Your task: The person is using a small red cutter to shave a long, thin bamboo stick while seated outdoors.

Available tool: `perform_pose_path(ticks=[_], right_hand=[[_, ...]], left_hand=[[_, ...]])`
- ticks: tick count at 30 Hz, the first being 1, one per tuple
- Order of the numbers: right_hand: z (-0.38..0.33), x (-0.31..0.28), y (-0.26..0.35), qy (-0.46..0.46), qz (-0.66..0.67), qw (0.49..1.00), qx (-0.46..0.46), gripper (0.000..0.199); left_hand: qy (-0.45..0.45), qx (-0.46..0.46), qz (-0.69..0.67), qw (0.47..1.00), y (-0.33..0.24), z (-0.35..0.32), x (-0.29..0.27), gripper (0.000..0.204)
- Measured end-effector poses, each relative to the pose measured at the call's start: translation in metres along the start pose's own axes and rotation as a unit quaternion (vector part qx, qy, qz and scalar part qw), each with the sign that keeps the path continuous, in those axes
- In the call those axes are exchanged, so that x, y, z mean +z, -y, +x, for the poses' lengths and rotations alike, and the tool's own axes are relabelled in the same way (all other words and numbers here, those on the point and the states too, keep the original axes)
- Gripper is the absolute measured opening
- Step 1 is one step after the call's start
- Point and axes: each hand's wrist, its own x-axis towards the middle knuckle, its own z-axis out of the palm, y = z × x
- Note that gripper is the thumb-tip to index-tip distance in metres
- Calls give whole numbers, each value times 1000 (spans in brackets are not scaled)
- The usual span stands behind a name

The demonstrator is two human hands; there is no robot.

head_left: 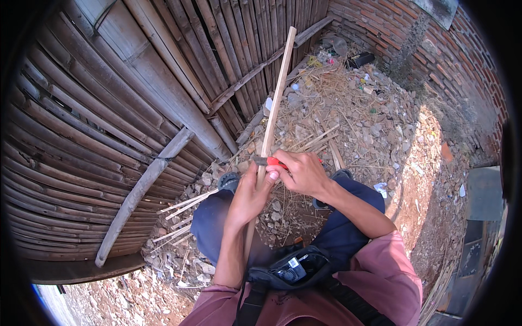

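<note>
A long, pale wooden strip [275, 103] slants up and away in front of me, its lower end passing down along my left forearm. My left hand [247, 196] is closed around this strip near its middle. In my right hand [303, 173] is a red-handled tool [278, 162] with a short grey metal end. That metal end lies across the strip, just above my left thumb. The two hands meet at the strip, and my right fingers cover most of the tool, so its exact kind cannot be made out.
Bamboo fencing [147, 70] rises at left, braced by a curved pole [144, 190]. More thin strips [182, 209] lie beside my left leg. Rubble [359, 125] covers the ground up to a brick wall [467, 76]. A black waist bag [293, 269] sits at my lap.
</note>
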Motion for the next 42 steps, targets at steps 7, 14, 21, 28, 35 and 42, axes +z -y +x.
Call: perform_pose_path(ticks=[7,14,21,28,35,42], right_hand=[[2,0,5,11,4,1000,-1,20],[2,1,6,14,1,1000,14,21],[3,1,10,26,30,998,53,20],[4,2,7,25,15,999,30,19],[8,-1,15,16,18,999,42,19],[7,0,18,-2,-1,999,54,19]], left_hand=[[-46,42,55,997,2,-1,-2,37],[-76,65,65,993,5,-1,2,31],[-140,106,129,976,5,-1,13,29],[-128,105,101,981,10,0,13,32],[-163,111,89,976,25,5,15,28],[-179,127,7,976,26,8,22,26]])
